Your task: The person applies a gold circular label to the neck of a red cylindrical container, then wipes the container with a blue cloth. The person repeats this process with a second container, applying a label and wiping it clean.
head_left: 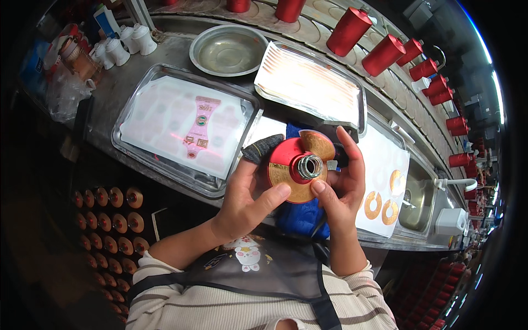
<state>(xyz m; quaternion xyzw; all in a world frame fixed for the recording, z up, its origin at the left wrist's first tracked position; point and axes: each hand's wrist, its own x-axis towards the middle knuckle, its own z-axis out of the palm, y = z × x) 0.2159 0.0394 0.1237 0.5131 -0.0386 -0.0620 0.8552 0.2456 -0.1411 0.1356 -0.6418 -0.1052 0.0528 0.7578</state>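
Note:
Between both hands I hold a red bottle [281, 149], its open threaded neck [309, 166] facing up toward me. A gold arc-shaped decal [300, 191] lies round the bottle's shoulder, and one end [319, 144] of it stands out past the far side. My left hand [245, 201] is closed on the bottle's left side, its thumb pressing the gold decal; dark fabric covers some of its fingers. Opposite it, my right hand [345, 192] grips the right side, thumb on the decal near the neck and index finger raised. Blue cloth [300, 219] lies beneath the bottle.
Left is a metal tray [118, 132] with a white sheet and pink decal [201, 124]. Behind stand a round basin [228, 66] and a second tray [360, 104]. Gold decals [389, 212] lie on paper beside a sink [418, 217]. Red bottles [349, 31] line the conveyor.

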